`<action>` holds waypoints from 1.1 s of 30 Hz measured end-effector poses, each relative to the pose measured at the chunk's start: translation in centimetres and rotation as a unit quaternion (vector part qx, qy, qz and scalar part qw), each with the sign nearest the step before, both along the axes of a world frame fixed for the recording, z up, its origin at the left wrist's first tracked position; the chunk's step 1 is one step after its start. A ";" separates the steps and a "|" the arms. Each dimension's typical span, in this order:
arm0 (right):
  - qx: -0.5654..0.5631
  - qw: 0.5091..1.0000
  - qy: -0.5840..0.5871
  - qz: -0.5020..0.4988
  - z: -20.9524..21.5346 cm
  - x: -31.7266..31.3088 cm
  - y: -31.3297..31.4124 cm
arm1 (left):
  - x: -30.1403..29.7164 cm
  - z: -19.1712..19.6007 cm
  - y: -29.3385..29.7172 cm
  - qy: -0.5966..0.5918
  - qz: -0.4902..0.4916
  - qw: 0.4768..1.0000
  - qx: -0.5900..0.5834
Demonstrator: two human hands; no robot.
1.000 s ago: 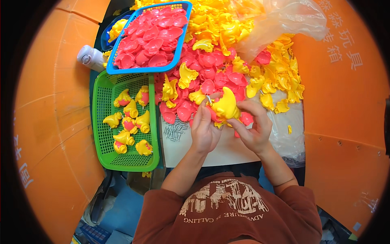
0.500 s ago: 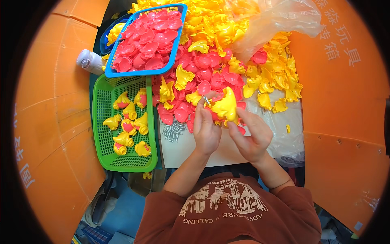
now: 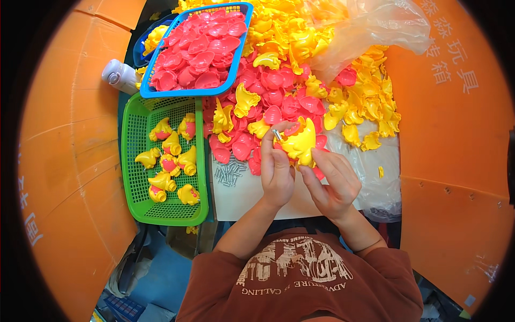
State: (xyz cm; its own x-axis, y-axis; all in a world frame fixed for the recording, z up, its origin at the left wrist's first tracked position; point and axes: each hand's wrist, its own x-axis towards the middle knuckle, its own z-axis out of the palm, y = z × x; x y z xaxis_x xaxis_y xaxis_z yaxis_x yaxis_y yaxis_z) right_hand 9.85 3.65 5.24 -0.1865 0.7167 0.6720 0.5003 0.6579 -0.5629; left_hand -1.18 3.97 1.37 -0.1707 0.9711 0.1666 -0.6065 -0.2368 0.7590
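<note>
Between my two hands is a yellow plastic toy part (image 3: 301, 140), with a bit of pink plastic at its upper left. My left hand (image 3: 278, 174) is closed on its left side, and a short metal pin (image 3: 277, 134) sticks out by those fingertips. My right hand (image 3: 335, 185) pinches the lower right edge with thumb and fingers. Whether the pin sits in the part or only between the fingers, I cannot tell. Just beyond lies a heap of pink shell pieces (image 3: 273, 80). Loose metal pins (image 3: 229, 173) lie left of my left hand.
A green basket (image 3: 130, 201) at left holds several yellow-and-pink toy pieces. Behind it, a blue basket (image 3: 234, 70) is full of pink shells. Yellow pieces (image 3: 370, 102) pile up at the back and right, partly under clear plastic (image 3: 375, 29). Orange panels (image 3: 450, 225) stand on both sides.
The toy part has turned slightly between my fingers, and the pin beside it shows more. Both hands keep their grip. The whole view has shifted a little.
</note>
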 end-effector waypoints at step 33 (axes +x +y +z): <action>-0.364 0.832 0.345 0.235 0.9 1.0 3.1 | -0.1 -0.1 -1.6 0.115 -0.030 0.992 0.034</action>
State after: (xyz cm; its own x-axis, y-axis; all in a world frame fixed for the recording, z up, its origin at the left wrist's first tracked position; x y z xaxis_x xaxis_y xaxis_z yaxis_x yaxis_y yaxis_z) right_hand 10.82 6.72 6.11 -0.3110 0.9378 0.1540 -0.3243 0.0476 -0.9448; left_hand -1.32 2.39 1.23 -0.0627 0.9638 0.2593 -0.4339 -0.2603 0.8626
